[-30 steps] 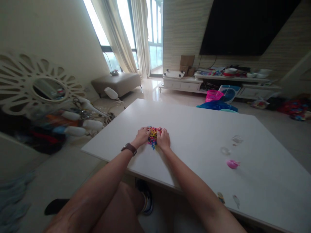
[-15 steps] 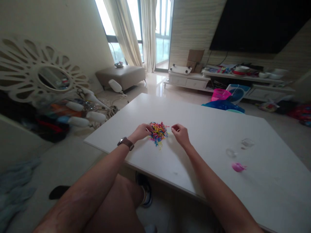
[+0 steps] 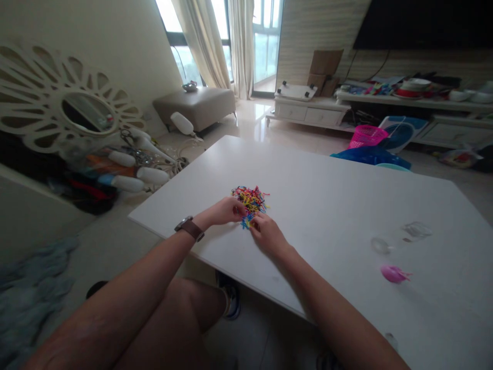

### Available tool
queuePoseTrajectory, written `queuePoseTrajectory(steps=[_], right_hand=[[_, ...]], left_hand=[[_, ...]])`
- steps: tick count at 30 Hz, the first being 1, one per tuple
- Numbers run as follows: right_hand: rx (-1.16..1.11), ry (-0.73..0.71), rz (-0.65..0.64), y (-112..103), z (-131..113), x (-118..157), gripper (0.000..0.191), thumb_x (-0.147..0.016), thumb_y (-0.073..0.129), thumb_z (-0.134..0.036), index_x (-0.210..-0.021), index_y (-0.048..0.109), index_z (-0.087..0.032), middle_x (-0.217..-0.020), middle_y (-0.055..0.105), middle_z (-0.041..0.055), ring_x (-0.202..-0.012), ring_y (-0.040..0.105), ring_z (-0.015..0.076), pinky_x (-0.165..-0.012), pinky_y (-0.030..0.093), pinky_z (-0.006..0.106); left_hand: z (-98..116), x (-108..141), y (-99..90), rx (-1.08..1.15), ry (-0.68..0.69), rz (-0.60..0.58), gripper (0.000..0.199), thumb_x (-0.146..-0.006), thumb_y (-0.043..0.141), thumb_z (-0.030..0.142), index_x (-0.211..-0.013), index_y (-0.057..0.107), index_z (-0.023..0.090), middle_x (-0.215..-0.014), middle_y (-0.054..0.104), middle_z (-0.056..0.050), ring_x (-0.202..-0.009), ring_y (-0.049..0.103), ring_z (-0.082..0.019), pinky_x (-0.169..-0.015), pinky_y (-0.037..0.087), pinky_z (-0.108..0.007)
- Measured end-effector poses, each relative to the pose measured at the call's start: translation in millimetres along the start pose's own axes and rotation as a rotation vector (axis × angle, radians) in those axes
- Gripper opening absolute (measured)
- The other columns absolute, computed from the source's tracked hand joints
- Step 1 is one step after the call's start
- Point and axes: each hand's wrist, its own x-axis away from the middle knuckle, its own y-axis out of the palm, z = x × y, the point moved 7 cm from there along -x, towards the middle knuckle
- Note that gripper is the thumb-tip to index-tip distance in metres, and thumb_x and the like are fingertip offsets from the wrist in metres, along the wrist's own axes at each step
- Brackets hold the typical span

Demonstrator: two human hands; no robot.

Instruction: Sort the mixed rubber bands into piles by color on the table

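Note:
A loose heap of small, thin, many-coloured strands [image 3: 252, 197], which look like rubber bands, lies on the white table [image 3: 308, 190]. At its front left edge, my left hand [image 3: 230, 209] has its fingers curled in and the tips against the heap; what they hold, if anything, is hidden. A watch with a brown strap [image 3: 192, 228] is on that wrist. My right hand [image 3: 265, 231] comes from the front right, thumb and fingers closed at the blue and yellow rubber bands [image 3: 246, 222] spilling from the heap's near side. Both sets of fingertips are close together.
On the table's right lie a pink object [image 3: 395, 274], a clear ring-shaped piece [image 3: 381, 245] and a clear container [image 3: 416, 231]. Beyond the table stand a pink basket [image 3: 367, 137] and a padded bench [image 3: 196, 107]. A lamp with white shades [image 3: 152, 176] lies left.
My right hand has moved left and nearer to me, from the heap's right side to its front edge. My left hand has shifted slightly toward the heap's front. The camera view has tilted and turned slightly.

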Motion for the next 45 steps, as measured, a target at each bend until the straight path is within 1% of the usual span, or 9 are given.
queuePoseTrajectory(steps=[5,8,14,18,21,26,31,35,45], right_hand=[[0.067,-0.006,-0.05,6,-2,-6,0.018,-0.095,0.046,-0.013,-0.085,0.059,-0.019,-0.094,0.062,0.0077,-0.085,0.055,0.0184,-0.079,0.044,0.029],[0.04,-0.005,0.025,-14,13,-10,0.016,-0.094,0.046,-0.014,-0.085,0.058,-0.019,-0.09,0.062,0.0071,-0.082,0.055,0.0184,-0.078,0.044,0.029],[0.124,0.189,0.313,-97,110,-4,0.012,-0.087,0.051,-0.017,-0.081,0.061,-0.017,-0.084,0.062,0.0082,-0.078,0.056,0.0197,-0.074,0.045,0.031],[0.161,0.247,0.345,-116,149,6,0.015,-0.085,0.052,-0.02,-0.08,0.065,-0.018,-0.083,0.063,0.0078,-0.074,0.057,0.0199,-0.075,0.047,0.034],[0.21,0.241,0.378,-120,147,11,0.019,-0.087,0.052,-0.024,-0.089,0.07,-0.018,-0.088,0.063,0.0094,-0.078,0.058,0.022,-0.081,0.049,0.038],[0.329,0.167,0.407,-119,107,9,0.02,-0.087,0.057,-0.023,-0.099,0.072,-0.018,-0.097,0.06,0.012,-0.099,0.053,0.0279,-0.094,0.046,0.042],[0.265,0.079,0.161,-68,69,-15,0.02,-0.092,0.058,-0.026,-0.103,0.073,-0.021,-0.1,0.063,0.0096,-0.103,0.052,0.0261,-0.095,0.043,0.041],[0.28,0.1,0.082,-43,59,-31,0.018,-0.093,0.056,-0.023,-0.092,0.073,-0.021,-0.099,0.064,0.0096,-0.103,0.051,0.0257,-0.093,0.04,0.039],[0.435,0.271,0.346,-113,125,-1,0.018,-0.093,0.051,-0.022,-0.087,0.067,-0.019,-0.09,0.066,0.0111,-0.094,0.052,0.0272,-0.086,0.042,0.039]], left_hand=[[0,-5,1.8,-0.044,-0.053,0.011,0.015,-0.072,0.065,0.016,-0.08,0.078,0.017,-0.077,0.075,-0.002,-0.072,0.065,-0.015,-0.069,0.047,-0.023],[-2,-8,4.7,-0.056,-0.069,0.025,0.02,-0.071,0.062,0.013,-0.082,0.078,0.016,-0.078,0.075,-0.003,-0.073,0.066,-0.015,-0.069,0.047,-0.023],[-2,-15,11.8,-0.041,-0.07,0.021,0.023,-0.07,0.062,0.014,-0.086,0.078,0.016,-0.078,0.074,-0.003,-0.07,0.063,-0.015,-0.064,0.045,-0.022],[-1,-19,12.7,-0.073,-0.1,0.058,0.023,-0.07,0.062,0.014,-0.085,0.079,0.017,-0.073,0.072,-0.002,-0.065,0.06,-0.014,-0.061,0.043,-0.023],[1,-23,15.7,-0.124,-0.082,0.086,0.023,-0.068,0.062,0.012,-0.083,0.078,0.017,-0.072,0.071,-0.001,-0.063,0.057,-0.013,-0.059,0.04,-0.023],[6,-29,25.7,-0.187,-0.059,0.092,0.016,-0.072,0.06,0.012,-0.072,0.076,0.017,-0.068,0.07,-0.003,-0.063,0.058,-0.015,-0.06,0.041,-0.025],[15,-29,26.2,-0.297,-0.082,0.149,0.021,-0.077,0.061,0.017,-0.092,0.076,0.021,-0.08,0.072,-0.004,-0.072,0.062,-0.019,-0.066,0.044,-0.027],[17,-29,28.3,-0.377,-0.123,0.179,0.017,-0.084,0.06,0.024,-0.093,0.074,0.022,-0.088,0.072,-0.006,-0.079,0.065,-0.021,-0.07,0.046,-0.029],[19,-36,16.7,-0.433,-0.213,0.208,0.012,-0.078,0.058,0.016,-0.077,0.069,0.021,-0.082,0.071,-0.006,-0.078,0.064,-0.021,-0.067,0.044,-0.029]])
